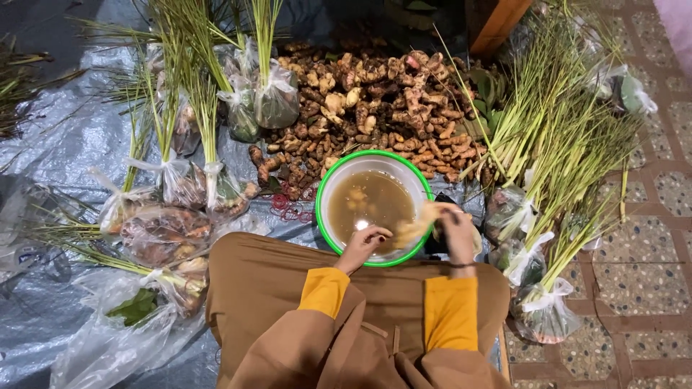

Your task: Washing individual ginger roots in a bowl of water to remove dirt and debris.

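Note:
A white basin with a green rim (pixel 326 189) holds muddy brown water, with a few roots lying under the surface. My left hand (pixel 362 243) rests over the basin's near edge, fingers curled down toward the water. My right hand (pixel 456 232) is at the basin's right rim, and its fingers grip a pale piece of root (pixel 418 227). Whether the left hand touches that root I cannot tell. Mustard yellow sleeves and a brown robe (pixel 288 302) fill the bottom of the view.
A large pile of ginger-like roots (pixel 375 108) lies beyond the basin on a grey plastic sheet (pixel 65 137). Tied clear bags of roots with lemongrass stalks (pixel 173 180) lie left; more bundles (pixel 548 166) lie right on pebbled paving. Red rubber bands (pixel 288 205) sit beside the basin.

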